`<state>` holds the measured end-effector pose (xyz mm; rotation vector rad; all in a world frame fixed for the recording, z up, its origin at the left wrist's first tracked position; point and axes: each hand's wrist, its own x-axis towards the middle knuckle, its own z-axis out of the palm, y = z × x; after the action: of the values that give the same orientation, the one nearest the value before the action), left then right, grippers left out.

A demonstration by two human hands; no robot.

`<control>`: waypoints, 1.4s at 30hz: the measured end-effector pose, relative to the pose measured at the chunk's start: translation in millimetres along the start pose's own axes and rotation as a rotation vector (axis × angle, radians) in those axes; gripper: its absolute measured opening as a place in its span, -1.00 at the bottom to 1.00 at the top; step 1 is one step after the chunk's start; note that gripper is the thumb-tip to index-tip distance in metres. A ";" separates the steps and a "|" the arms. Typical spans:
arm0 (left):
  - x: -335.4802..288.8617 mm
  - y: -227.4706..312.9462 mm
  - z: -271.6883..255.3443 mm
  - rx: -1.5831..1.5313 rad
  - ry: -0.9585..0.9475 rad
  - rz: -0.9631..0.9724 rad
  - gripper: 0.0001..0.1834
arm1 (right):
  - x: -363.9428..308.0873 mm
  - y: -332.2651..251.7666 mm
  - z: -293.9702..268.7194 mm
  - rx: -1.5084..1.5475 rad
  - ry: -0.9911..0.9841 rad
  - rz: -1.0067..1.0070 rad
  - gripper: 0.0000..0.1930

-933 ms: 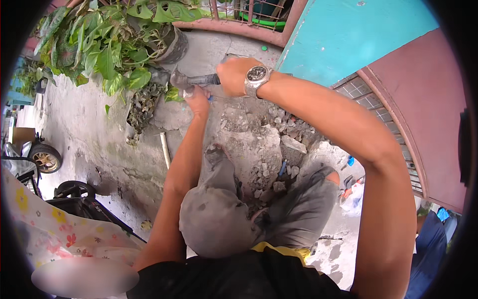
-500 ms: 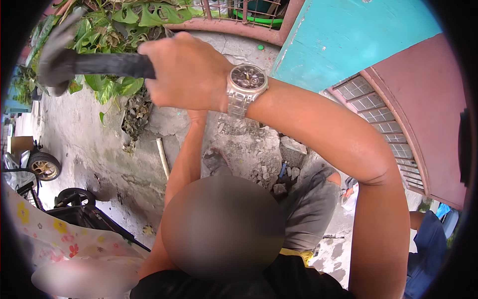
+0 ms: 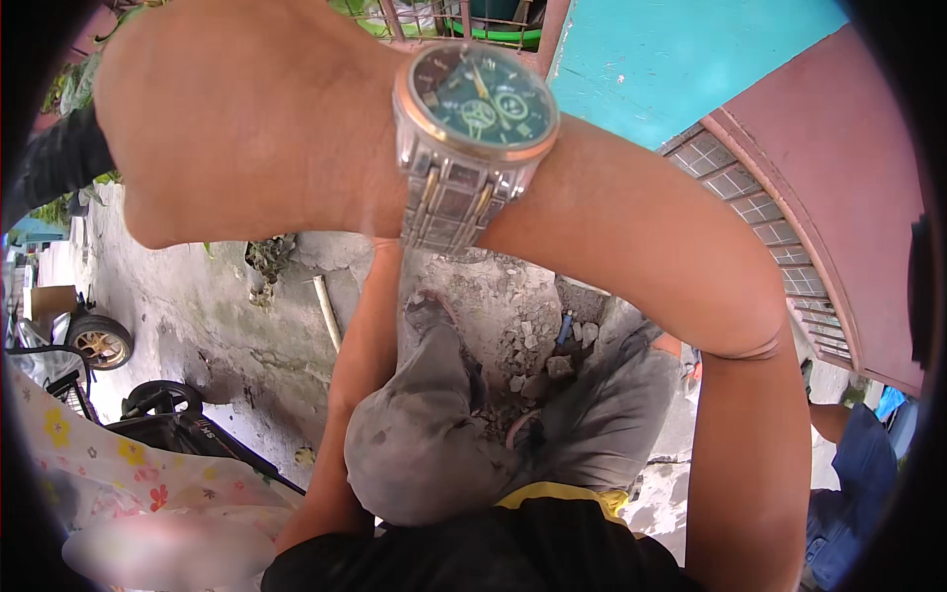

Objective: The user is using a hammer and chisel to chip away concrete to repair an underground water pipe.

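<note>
My right hand (image 3: 247, 123), wearing a metal watch (image 3: 483, 109) on its wrist, is raised close to the camera at the upper left. It is closed around the black handle of a hammer (image 3: 64, 158); the hammer's head is lost in the dark rim. My left forearm (image 3: 365, 345) reaches forward below, and its hand is hidden behind my right wrist. Beneath my arms lies broken concrete (image 3: 523, 340) with loose chunks and a small blue piece (image 3: 564, 329), between and beyond my grey-trousered knees (image 3: 424, 434).
A thin pale stick (image 3: 326, 311) lies on the worn concrete. Wheeled vehicles, one with a gold-rimmed wheel (image 3: 99, 342), and a flowered cloth (image 3: 128, 483) are at left. A turquoise panel (image 3: 681, 69) and pink wall (image 3: 829, 187) with grilles stand ahead right. Another person's blue clothing (image 3: 853, 493) shows lower right.
My right hand has come up closer to the camera and left, carrying the hammer's head out of sight. My knees and more rubble now show below.
</note>
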<state>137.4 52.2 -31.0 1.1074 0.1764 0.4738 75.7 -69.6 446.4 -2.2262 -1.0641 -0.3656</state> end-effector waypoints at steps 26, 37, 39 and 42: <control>-16.6 71.0 60.9 0.214 0.024 -0.034 -0.67 | -49.7 65.1 37.2 -0.169 -0.300 0.211 -0.84; -9.7 37.3 38.6 0.038 -0.058 -0.128 -0.76 | -88.9 138.6 82.4 -0.262 -0.668 0.434 -0.81; 26.0 28.9 -17.2 -0.254 -0.179 -0.232 -0.66 | -47.0 87.1 58.0 -0.314 -0.413 0.161 -0.84; 7.4 12.3 -8.1 0.274 0.014 0.053 -0.65 | -7.1 16.6 7.0 -0.133 -0.221 0.107 -0.83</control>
<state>137.5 66.6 -23.0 1.3798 0.2298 0.5156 83.9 -77.1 430.6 -2.4762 -1.0530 -0.1497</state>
